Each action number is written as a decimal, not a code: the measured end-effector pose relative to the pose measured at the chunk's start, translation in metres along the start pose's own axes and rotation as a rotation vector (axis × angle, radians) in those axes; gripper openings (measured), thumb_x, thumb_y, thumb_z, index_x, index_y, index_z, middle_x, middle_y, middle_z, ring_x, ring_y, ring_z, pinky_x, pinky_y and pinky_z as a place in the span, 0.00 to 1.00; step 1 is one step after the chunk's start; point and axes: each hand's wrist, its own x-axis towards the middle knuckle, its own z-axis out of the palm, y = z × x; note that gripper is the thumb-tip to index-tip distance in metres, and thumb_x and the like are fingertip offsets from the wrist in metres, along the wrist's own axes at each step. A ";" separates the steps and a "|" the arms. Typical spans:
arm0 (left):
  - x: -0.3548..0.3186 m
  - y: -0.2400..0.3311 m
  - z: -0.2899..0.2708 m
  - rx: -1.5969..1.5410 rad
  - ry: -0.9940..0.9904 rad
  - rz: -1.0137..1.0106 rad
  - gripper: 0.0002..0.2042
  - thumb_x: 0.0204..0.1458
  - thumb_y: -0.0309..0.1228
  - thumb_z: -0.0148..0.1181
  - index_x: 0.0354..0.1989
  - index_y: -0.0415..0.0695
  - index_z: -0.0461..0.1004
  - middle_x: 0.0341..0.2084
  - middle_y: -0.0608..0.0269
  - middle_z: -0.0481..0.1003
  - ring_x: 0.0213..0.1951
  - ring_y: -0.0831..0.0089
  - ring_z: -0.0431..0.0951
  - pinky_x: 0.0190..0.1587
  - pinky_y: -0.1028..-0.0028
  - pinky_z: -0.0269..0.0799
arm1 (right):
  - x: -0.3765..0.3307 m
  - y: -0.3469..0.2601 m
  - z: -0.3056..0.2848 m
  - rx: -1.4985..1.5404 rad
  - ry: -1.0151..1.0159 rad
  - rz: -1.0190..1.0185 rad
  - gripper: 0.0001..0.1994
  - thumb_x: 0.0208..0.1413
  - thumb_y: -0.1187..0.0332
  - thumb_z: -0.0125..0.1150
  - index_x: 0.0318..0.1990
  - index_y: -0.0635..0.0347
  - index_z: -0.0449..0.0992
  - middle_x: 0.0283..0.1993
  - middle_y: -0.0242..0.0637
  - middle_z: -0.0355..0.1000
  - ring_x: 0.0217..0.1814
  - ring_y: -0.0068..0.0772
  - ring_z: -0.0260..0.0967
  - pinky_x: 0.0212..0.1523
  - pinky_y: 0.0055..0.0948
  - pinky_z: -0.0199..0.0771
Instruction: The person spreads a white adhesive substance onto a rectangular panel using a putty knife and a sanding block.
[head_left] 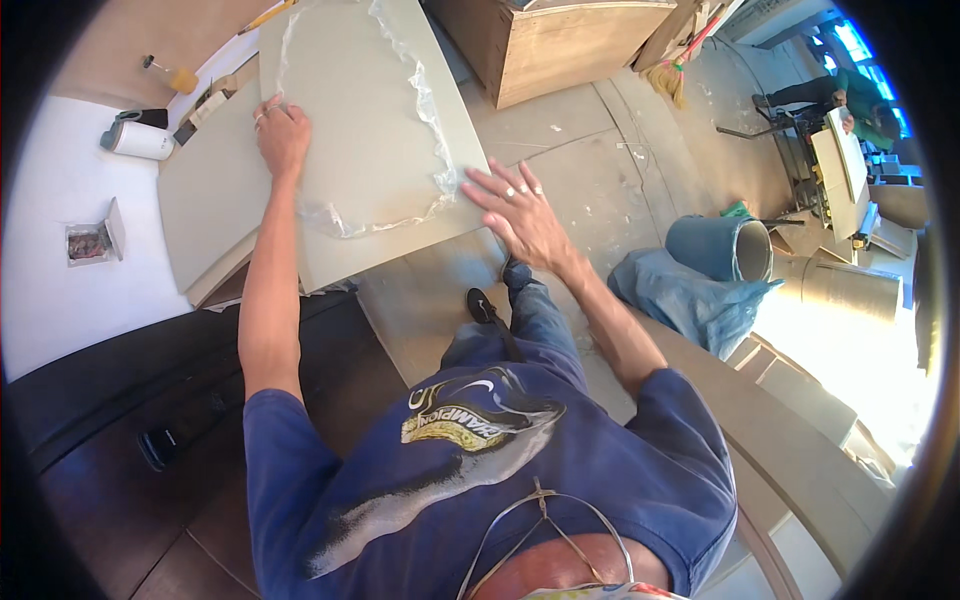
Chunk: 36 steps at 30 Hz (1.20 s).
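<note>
A pale, flat panel [370, 130] lies in front of me on a stack of similar boards [215, 190]. A wavy line of whitish, glossy glue [425, 100] runs round its upper face, close to the edges. My left hand [283, 138], with a ring on it, is closed at the panel's left edge, its fingers bent over the rim. At the right edge, my right hand [520, 212] is spread open, its fingertips at the panel's border near the front corner. Two rings show on that hand.
A wooden box [580, 45] stands beyond the panel, with a broom [665, 82] beside it. To the right lie a blue barrel [705, 248] and blue plastic sheeting [690, 300]. Another person [860, 105] is at a far bench. A white cylinder [140, 140] rests at left.
</note>
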 end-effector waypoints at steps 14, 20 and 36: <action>-0.006 0.006 -0.008 -0.009 0.007 -0.033 0.20 0.61 0.35 0.53 0.56 0.37 0.75 0.61 0.44 0.69 0.56 0.44 0.76 0.59 0.51 0.73 | 0.112 0.108 0.016 0.060 0.303 0.153 0.21 0.73 0.54 0.48 0.66 0.50 0.75 0.66 0.46 0.73 0.68 0.52 0.69 0.68 0.51 0.66; 0.002 0.024 -0.019 -0.030 -0.008 -0.049 0.19 0.60 0.33 0.53 0.57 0.36 0.74 0.58 0.44 0.71 0.55 0.44 0.77 0.58 0.51 0.73 | -0.146 0.253 0.123 0.290 0.137 0.785 0.21 0.71 0.57 0.49 0.63 0.56 0.75 0.44 0.55 0.80 0.42 0.56 0.80 0.47 0.48 0.78; -0.008 0.001 -0.013 -0.044 -0.044 -0.123 0.20 0.62 0.35 0.52 0.60 0.40 0.73 0.64 0.48 0.68 0.62 0.46 0.72 0.64 0.52 0.69 | -0.189 0.153 0.060 0.718 -0.017 0.729 0.22 0.67 0.63 0.56 0.65 0.59 0.73 0.53 0.46 0.79 0.52 0.40 0.78 0.58 0.40 0.76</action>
